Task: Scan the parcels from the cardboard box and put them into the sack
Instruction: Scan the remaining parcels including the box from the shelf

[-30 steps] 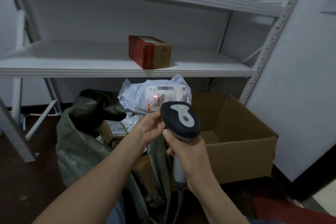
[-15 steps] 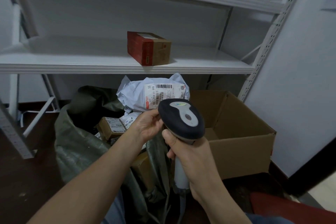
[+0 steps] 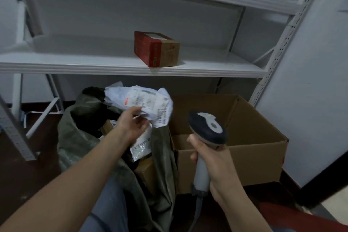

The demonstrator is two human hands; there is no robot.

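My left hand (image 3: 131,126) grips a crumpled white mailer parcel (image 3: 148,103) with a printed label, holding it over the open mouth of the green sack (image 3: 75,133). Inside the sack lie several parcels, among them a small brown box (image 3: 109,125) and a silver bag (image 3: 141,147). My right hand (image 3: 212,158) holds the handheld scanner (image 3: 207,128) by its grip, off to the right of the parcel and in front of the open cardboard box (image 3: 254,149). What the box holds is hidden from here.
A red and brown carton (image 3: 156,49) stands on the white shelf (image 3: 75,64) above the sack. Metal shelf legs (image 3: 17,90) stand at the left, a white wall (image 3: 310,100) at the right. The scanner cable (image 3: 195,213) hangs down by my knee.
The scanner has swung right and away from the parcel's label. My left hand has tilted the white parcel leftward over the sack mouth.
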